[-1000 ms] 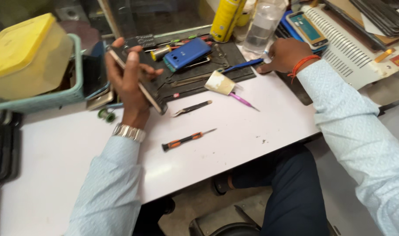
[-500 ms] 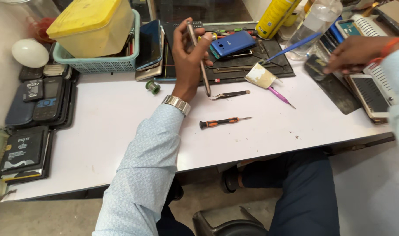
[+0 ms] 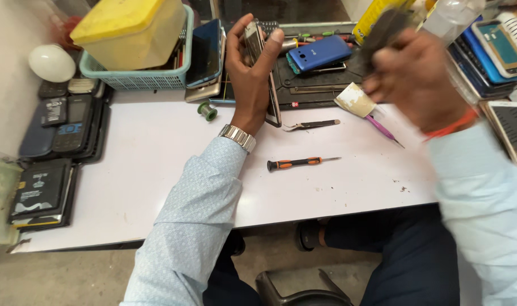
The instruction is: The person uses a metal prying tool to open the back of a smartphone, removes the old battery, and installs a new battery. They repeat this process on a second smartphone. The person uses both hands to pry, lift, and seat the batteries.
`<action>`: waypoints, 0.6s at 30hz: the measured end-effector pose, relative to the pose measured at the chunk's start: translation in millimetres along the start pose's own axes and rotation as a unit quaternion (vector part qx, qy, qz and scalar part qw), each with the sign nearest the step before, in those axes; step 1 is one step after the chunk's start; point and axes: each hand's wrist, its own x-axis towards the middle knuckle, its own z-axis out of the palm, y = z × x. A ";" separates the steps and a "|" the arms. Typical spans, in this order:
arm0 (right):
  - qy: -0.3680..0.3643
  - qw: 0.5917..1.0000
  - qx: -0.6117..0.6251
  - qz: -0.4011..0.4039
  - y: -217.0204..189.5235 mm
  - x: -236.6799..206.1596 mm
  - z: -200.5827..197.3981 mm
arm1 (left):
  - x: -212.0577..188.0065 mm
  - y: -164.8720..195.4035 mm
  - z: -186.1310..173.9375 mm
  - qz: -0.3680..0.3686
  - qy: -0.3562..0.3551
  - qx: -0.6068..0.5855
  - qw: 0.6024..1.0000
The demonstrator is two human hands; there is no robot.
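Note:
My left hand [image 3: 253, 79] grips a slim phone [image 3: 268, 85] edge-on, upright over the white table [image 3: 145, 164], a metal watch on its wrist. My right hand [image 3: 417, 79] is blurred in motion at the upper right and holds a dark flat object [image 3: 383, 31] whose kind I cannot make out. Between the hands lie tweezers [image 3: 312, 124], an orange-and-black screwdriver [image 3: 298, 164], a purple tool [image 3: 383, 129] and a small white pad [image 3: 355, 100]. A blue phone [image 3: 319, 54] rests on the black work mat [image 3: 304, 90].
A teal basket [image 3: 139, 79] with a yellow box [image 3: 128, 25] stands at the back left. Stacks of old phones [image 3: 66, 122] and batteries [image 3: 40, 192] line the left edge. More phones [image 3: 496, 51] lie at the right. A small green spool [image 3: 207, 110] sits near the basket.
My right hand has come back from the phones at the far right toward the middle, now carrying a dark object. The left hand still holds the slim phone upright.

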 end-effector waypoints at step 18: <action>0.053 0.921 -0.304 -0.236 74.9 -8.2 81.1 | -7.9 17.6 0.0 0.034 0.113 -0.018 0.993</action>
